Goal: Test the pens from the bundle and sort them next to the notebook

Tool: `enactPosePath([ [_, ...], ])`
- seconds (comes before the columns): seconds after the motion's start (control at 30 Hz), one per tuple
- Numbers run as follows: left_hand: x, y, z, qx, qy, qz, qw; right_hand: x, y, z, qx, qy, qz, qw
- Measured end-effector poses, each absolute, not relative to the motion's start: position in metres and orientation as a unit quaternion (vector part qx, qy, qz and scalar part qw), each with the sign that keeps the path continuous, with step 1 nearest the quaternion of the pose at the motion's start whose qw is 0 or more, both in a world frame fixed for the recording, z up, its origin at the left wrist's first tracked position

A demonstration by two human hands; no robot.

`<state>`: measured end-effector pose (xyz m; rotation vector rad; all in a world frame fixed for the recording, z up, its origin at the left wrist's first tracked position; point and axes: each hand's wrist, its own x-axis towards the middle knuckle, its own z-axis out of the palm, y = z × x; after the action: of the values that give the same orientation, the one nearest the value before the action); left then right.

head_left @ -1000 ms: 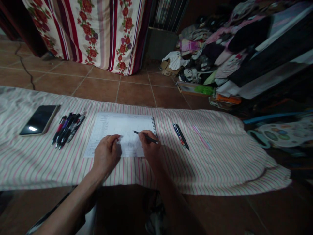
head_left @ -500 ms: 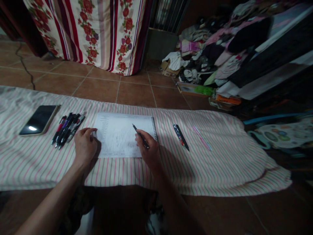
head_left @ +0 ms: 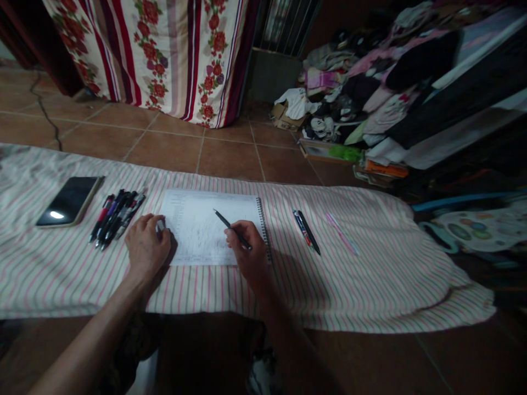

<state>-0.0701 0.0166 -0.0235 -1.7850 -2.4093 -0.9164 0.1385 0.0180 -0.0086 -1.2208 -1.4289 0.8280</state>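
Nearest, the right hand [head_left: 250,249] pinches a slim black pen [head_left: 222,218], while the left hand [head_left: 145,242] curls, grip unclear, at the left edge of a white spiral-bound paper notebook [head_left: 201,225]. Beneath the pen, the notebook reaches near the far edge of the pink-and-grey-striped cloth [head_left: 370,291].

We see smooth, matt paper in the notebook [head_left: 197,225], plastic-looking casing on the single raised pen [head_left: 222,219] and wrinkled, matt cloth in the cover [head_left: 391,274]; we find the phone [head_left: 69,200] glossy, glass-like, the bundled pens [head_left: 110,219] plastic-looking, shiny-tipped.
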Motion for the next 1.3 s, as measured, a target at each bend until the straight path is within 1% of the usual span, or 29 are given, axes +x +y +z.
enactPosePath([
  [0.1,-0.059,0.01,-0.016,-0.583,-0.733,-0.351,0.009,0.136,0.017,-0.008,-0.496,-0.603,0.352,0.516],
  [0.13,-0.054,0.007,-0.014,-0.591,-0.715,-0.374,-0.008,0.135,0.016,-0.008,-0.488,-0.602,0.366,0.516],
  [0.2,-0.04,0.001,-0.008,-0.586,-0.688,-0.422,-0.075,0.131,0.015,-0.008,-0.466,-0.595,0.404,0.515],
  [0.23,-0.032,-0.002,-0.006,-0.569,-0.673,-0.452,-0.134,0.129,0.015,-0.008,-0.454,-0.59,0.426,0.514],
  [0.3,-0.019,-0.006,-0.002,-0.495,-0.631,-0.499,-0.329,0.125,0.014,-0.007,-0.434,-0.579,0.464,0.512],
  [0.37,-0.009,-0.006,0.002,-0.376,-0.565,-0.544,-0.494,0.121,0.013,-0.007,-0.426,-0.57,0.485,0.509],
  [0.4,-0.006,-0.005,0.004,-0.336,-0.523,-0.556,-0.552,0.12,0.013,-0.007,-0.427,-0.568,0.49,0.506],
  [0.47,-0.003,-0.003,0.007,-0.277,-0.461,-0.577,-0.614,0.118,0.013,-0.007,-0.429,-0.567,0.494,0.501],
  [0.53,-0.003,0.0,0.009,-0.235,-0.432,-0.597,-0.633,0.117,0.013,-0.007,-0.429,-0.564,0.504,0.494],
  [0.67,-0.004,0.003,0.008,-0.184,-0.427,-0.607,-0.644,0.117,0.013,-0.009,-0.42,-0.559,0.533,0.476],
  [0.9,-0.01,0.008,0.004,-0.146,-0.428,-0.625,-0.637,0.117,0.014,-0.011,-0.445,-0.56,0.541,0.443],
  [1.3,-0.011,0.014,0.015,-0.091,-0.415,-0.638,-0.642,0.121,0.009,-0.006,-0.457,-0.65,0.486,0.365],
])
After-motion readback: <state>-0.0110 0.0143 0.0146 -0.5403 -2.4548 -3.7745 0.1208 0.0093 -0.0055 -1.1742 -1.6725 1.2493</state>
